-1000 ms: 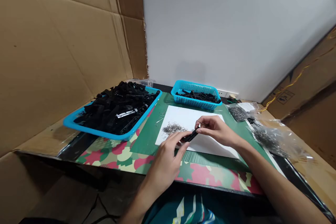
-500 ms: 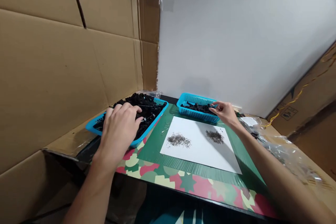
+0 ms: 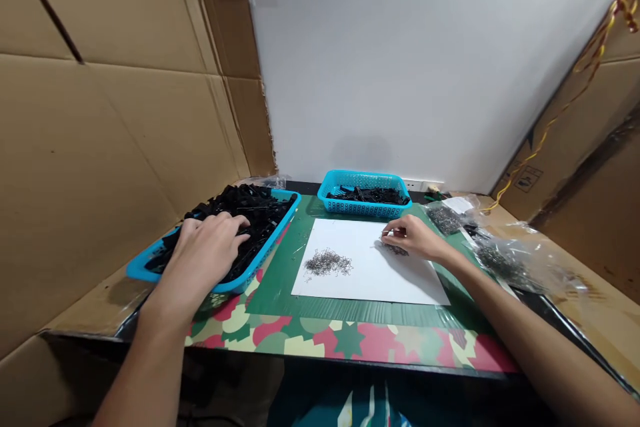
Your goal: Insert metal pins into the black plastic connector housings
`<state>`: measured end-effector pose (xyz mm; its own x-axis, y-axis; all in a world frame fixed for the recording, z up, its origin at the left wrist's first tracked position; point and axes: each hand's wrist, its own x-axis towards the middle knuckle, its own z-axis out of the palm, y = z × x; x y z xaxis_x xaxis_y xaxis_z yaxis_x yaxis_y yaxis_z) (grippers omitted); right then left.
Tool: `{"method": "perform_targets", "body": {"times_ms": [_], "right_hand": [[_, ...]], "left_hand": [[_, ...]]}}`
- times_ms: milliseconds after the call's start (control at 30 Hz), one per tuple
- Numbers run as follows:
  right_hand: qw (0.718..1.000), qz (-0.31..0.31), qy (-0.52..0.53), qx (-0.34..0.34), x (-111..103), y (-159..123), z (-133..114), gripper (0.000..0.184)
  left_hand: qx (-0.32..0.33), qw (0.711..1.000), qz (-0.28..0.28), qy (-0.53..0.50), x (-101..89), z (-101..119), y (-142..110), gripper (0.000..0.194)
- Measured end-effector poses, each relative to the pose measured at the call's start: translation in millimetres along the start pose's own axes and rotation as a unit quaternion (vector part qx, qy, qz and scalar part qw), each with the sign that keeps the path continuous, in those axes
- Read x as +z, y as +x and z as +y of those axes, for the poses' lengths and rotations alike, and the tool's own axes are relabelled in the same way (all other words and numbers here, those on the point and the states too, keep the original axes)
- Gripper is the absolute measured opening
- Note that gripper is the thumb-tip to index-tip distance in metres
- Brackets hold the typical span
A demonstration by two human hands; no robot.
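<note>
My left hand [image 3: 207,250] rests over the heap of black plastic parts [image 3: 250,213] in the large blue basket [image 3: 273,240]. Its thumb and forefinger are apart, while the other fingertips are hidden among the parts. On the right side of the white sheet [image 3: 370,280], my right hand [image 3: 413,238] has its fingertips pinched together at a small pile of thin metal pieces [image 3: 397,250]. Whatever sits between those fingertips is too small to make out. Another pile of little metal wire pieces [image 3: 327,263] lies on the sheet's left side.
A smaller blue basket [image 3: 365,208] of black parts stands at the back by the wall. Clear plastic bags of metal pieces [image 3: 505,260] lie on the right. Cardboard [image 3: 125,133] walls the left side, and a yellow twisted wire [image 3: 545,133] hangs at the right.
The hands were together on a black part, then parted. My right hand went to the small basket, then came back to the right metal pile. My left hand moved into the large basket.
</note>
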<state>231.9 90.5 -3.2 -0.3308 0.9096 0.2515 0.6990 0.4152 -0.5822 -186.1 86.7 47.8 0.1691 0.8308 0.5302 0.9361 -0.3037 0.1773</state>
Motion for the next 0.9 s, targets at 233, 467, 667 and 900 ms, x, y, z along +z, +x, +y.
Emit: {"method": "perform_targets", "body": {"times_ms": [233, 467, 667, 900], "right_hand": [[0.999, -0.033, -0.022, 0.015, 19, 6, -6, 0.01], [0.998, -0.015, 0.047, -0.029, 12, 1, -19, 0.012], [0.954, -0.051, 0.291, -0.06, 5, -8, -37, 0.025], [0.93, -0.1, 0.353, -0.038, 9, -16, -40, 0.033]], "left_hand": [[-0.026, 0.998, 0.051, 0.0, -16.3, 31, 1, 0.044], [-0.084, 0.912, 0.019, -0.4, 1.3, 87, -21, 0.03], [-0.199, 0.727, -0.1, -0.65, 20.5, 142, -50, 0.036], [-0.243, 0.622, -0.178, -0.723, 35.8, 166, -71, 0.037]]}}
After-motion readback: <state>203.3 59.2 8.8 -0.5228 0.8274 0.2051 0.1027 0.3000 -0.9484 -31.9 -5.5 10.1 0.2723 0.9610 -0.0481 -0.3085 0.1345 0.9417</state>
